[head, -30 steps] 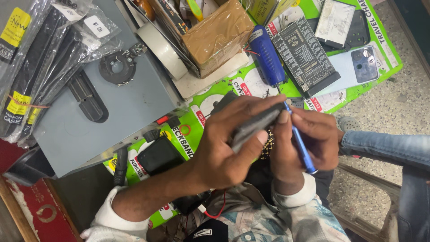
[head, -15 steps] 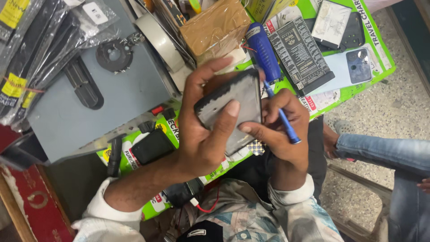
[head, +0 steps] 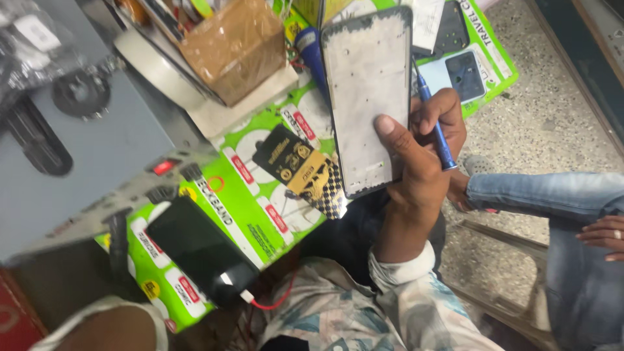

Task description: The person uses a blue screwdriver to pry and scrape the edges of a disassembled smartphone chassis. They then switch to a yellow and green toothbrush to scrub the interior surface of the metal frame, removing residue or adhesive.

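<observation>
right hand [head: 422,153] grips phone frame [head: 367,97] by lower edge, blue screwdriver [head: 434,123] pinched too | frame upright above bench [head: 214,195] right edge | thin, light, likely flexes; hold by rim | left hand unseen, can't tell

Black-rimmed phone frame [head: 365,97] upright in fingers [head: 396,140], blue screwdriver [head: 437,133] alongside.
</observation>
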